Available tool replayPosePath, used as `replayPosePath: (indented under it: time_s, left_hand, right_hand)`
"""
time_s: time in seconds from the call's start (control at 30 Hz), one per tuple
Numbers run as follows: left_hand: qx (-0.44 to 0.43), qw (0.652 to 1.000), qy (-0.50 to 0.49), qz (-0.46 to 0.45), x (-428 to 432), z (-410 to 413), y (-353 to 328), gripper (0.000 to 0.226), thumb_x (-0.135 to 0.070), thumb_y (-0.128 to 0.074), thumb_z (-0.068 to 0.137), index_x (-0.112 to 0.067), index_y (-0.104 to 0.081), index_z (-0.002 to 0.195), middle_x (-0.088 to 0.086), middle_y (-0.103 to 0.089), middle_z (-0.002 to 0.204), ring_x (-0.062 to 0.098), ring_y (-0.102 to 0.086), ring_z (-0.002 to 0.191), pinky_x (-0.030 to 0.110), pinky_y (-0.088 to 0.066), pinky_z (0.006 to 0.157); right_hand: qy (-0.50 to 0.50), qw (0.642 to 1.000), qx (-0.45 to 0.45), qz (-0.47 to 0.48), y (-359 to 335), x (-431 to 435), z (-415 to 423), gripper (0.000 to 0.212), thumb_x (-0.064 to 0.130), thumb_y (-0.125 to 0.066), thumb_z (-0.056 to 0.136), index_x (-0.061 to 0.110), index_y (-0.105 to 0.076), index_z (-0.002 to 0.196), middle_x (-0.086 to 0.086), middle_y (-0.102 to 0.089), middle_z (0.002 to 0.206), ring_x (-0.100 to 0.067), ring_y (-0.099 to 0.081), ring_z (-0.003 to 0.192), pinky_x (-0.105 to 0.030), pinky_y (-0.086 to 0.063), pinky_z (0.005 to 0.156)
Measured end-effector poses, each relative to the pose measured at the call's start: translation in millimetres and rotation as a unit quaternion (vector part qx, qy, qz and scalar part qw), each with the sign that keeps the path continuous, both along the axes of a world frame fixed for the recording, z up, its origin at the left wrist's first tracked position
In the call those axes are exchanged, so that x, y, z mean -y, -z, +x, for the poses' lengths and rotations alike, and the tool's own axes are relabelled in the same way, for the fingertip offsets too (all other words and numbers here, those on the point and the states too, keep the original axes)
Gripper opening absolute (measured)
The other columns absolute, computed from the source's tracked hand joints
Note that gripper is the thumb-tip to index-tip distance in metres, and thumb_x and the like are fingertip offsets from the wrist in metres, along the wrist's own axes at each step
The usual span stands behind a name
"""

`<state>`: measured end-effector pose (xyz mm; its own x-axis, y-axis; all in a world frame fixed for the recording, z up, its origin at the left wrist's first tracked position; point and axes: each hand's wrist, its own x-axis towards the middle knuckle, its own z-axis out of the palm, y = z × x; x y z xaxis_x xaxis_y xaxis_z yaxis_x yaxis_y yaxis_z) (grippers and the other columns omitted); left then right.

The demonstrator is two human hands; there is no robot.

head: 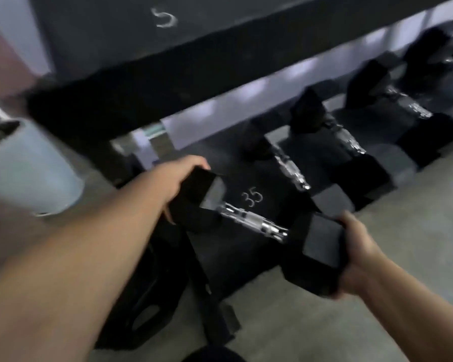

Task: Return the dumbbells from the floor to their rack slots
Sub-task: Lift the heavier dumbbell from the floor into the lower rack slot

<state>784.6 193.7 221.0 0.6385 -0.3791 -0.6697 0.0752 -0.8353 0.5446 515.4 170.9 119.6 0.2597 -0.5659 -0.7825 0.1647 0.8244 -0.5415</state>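
A black hex dumbbell with a chrome handle [254, 222] lies across the lower rack shelf [228, 254], right by a chalked "35". My left hand [178, 176] grips its far head from above. My right hand [356, 252] cups its near head from the side and below. Three more black dumbbells [290, 168] [348, 137] [408, 105] sit in a row on the same shelf to the right. The picture is blurred by motion.
The upper rack shelf [141, 82], chalked "5", overhangs the lower one. A pale cylinder [29, 168] stands at the left. A black weight plate [147, 291] leans at the rack's foot. Grey concrete floor [392, 205] lies to the right.
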Motion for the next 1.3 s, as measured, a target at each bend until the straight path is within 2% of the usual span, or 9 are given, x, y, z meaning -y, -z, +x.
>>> replayPosePath:
  time_s: [0.07,0.17,0.27,0.33,0.53,0.77,0.93,1.03,1.3]
  left_hand:
    - [0.018,1.000,0.011,-0.012,5,5,-2,0.058,-0.045,-0.078,0.053,-0.017,-0.061,0.100,0.017,-0.057,0.100,0.041,-0.053,0.086,0.062,-0.045,0.062]
    - [0.034,0.999,0.038,-0.004,27,11,3,0.061,-0.045,-0.078,0.049,-0.015,-0.063,0.100,0.017,-0.058,0.098,0.040,-0.056,0.084,0.057,-0.047,0.064]
    - [0.055,0.997,0.054,0.002,45,19,5,0.059,-0.047,-0.078,0.042,-0.015,-0.069,0.091,0.013,-0.067,0.098,0.036,-0.064,0.086,0.052,-0.049,0.075]
    - [0.083,0.995,0.062,0.001,56,38,8,0.050,-0.048,-0.078,0.044,-0.019,-0.069,0.084,0.012,-0.068,0.091,0.031,-0.064,0.079,0.042,-0.050,0.072]
    - [0.104,0.991,0.075,0.030,73,70,5,0.046,-0.044,-0.076,0.055,-0.013,-0.064,0.085,0.015,-0.061,0.087,0.033,-0.057,0.079,0.041,-0.044,0.065]
    - [0.103,0.992,0.066,0.032,74,74,10,0.055,-0.044,-0.077,0.036,-0.016,-0.069,0.082,0.014,-0.070,0.096,0.039,-0.067,0.095,0.052,-0.048,0.083]
    - [0.127,0.990,0.061,0.018,77,80,18,0.070,-0.044,-0.079,0.033,-0.015,-0.071,0.096,0.013,-0.067,0.108,0.037,-0.064,0.092,0.044,-0.051,0.073]
    - [0.119,0.990,0.076,0.025,75,73,19,0.056,-0.043,-0.076,0.052,-0.013,-0.065,0.099,0.013,-0.062,0.110,0.034,-0.059,0.093,0.041,-0.046,0.065]
    - [0.122,0.989,0.077,0.031,74,70,25,0.040,-0.040,-0.074,0.064,-0.011,-0.063,0.089,0.014,-0.063,0.092,0.031,-0.059,0.080,0.036,-0.045,0.067]
  right_hand:
    - [0.012,0.999,-0.010,0.036,11,1,0,0.049,0.054,-0.065,0.059,0.030,-0.073,0.100,-0.011,-0.072,0.106,-0.039,-0.067,0.109,-0.064,-0.044,0.099]
    - [0.018,0.997,0.016,0.075,10,-1,1,0.061,0.054,-0.066,0.046,0.030,-0.076,0.102,-0.007,-0.073,0.113,-0.041,-0.068,0.103,-0.066,-0.041,0.097]
    - [0.035,0.997,0.003,0.075,-3,0,16,0.036,0.056,-0.058,0.068,0.023,-0.067,0.079,-0.010,-0.072,0.085,-0.035,-0.066,0.082,-0.052,-0.048,0.086]
    - [0.030,0.996,0.018,0.077,-9,5,30,0.037,0.056,-0.057,0.075,0.021,-0.064,0.071,-0.010,-0.069,0.070,-0.033,-0.064,0.075,-0.047,-0.049,0.080]
    - [0.035,0.995,0.005,0.094,-14,22,50,0.039,0.055,-0.062,0.075,0.018,-0.066,0.088,-0.015,-0.070,0.087,-0.035,-0.064,0.079,-0.043,-0.045,0.067]
    - [0.020,0.996,0.013,0.085,-3,28,59,0.036,0.055,-0.061,0.076,0.021,-0.064,0.086,-0.013,-0.069,0.084,-0.034,-0.063,0.074,-0.043,-0.044,0.060]
    - [0.019,0.995,-0.005,0.102,3,26,65,0.035,0.056,-0.059,0.070,0.023,-0.063,0.081,-0.010,-0.069,0.082,-0.033,-0.064,0.079,-0.045,-0.046,0.078]
    - [0.019,0.994,-0.020,0.108,8,28,67,0.037,0.057,-0.060,0.067,0.024,-0.065,0.083,-0.010,-0.071,0.087,-0.034,-0.065,0.085,-0.052,-0.043,0.094]
    - [0.023,0.994,-0.014,0.105,20,23,67,0.062,0.061,-0.061,0.052,0.028,-0.072,0.103,-0.008,-0.075,0.099,-0.037,-0.071,0.087,-0.054,-0.048,0.091]
